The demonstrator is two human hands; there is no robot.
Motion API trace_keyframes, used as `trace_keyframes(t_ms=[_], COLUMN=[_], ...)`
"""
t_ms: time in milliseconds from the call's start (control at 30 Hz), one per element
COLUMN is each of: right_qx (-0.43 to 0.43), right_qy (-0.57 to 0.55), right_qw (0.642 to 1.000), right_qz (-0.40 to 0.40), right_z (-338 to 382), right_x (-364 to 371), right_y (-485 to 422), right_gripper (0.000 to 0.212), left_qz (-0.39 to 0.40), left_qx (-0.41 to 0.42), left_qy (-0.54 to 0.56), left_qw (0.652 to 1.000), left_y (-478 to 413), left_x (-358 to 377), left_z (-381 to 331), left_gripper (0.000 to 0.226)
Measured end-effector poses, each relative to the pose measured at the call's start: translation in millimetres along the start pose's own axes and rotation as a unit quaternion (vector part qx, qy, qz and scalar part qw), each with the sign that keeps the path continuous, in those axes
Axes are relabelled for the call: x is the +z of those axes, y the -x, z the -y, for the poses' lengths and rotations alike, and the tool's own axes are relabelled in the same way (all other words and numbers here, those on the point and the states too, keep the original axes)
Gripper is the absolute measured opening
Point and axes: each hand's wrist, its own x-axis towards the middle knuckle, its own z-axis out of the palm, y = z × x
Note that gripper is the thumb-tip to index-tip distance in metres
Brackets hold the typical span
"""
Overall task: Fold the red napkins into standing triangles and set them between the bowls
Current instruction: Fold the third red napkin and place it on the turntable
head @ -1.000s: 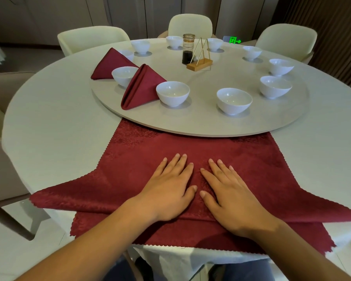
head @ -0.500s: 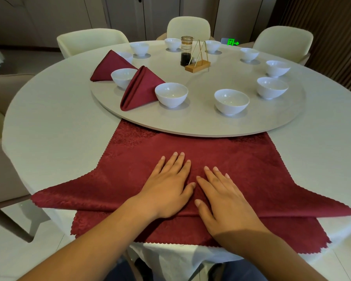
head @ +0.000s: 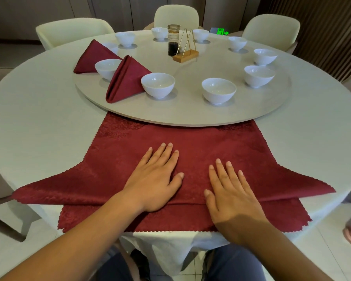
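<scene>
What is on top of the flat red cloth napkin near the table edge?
The left hand and the right hand lie flat on the red napkin, apart. The round grey turntable hides its far edge.

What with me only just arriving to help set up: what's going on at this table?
A person is partway through folding a red napkin spread at the near edge of the round table. The left hand and right hand both lie flat on it, fingers straight, pressing the cloth down. Two finished triangles, one nearer and one farther, already stand between white bowls on the left of the turntable. The other gaps between bowls have none yet.
</scene>
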Motion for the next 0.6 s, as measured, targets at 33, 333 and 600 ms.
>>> trace_keyframes(t_ms=[33, 333, 600], right_qx=[0.015, 0.062, 0.058], right_qy=[0.006, 0.007, 0.005], right_qw=[1.000, 0.997, 0.998], right_qz=[0.007, 0.035, -0.002], right_z=[-14, -69, -68], right_x=[-2, -10, -6], right_y=[5, 18, 19], right_gripper=[0.082, 0.085, 0.078], left_qz=[0.002, 0.067, 0.010], left_qx=[-0.001, -0.043, 0.128], left_qy=[-0.001, 0.057, 0.019], left_qw=[1.000, 0.995, 0.992], left_y=[0, -10, -30], left_x=[0, -15, -7], left_z=[0, -3, -67], left_gripper=[0.086, 0.100, 0.076])
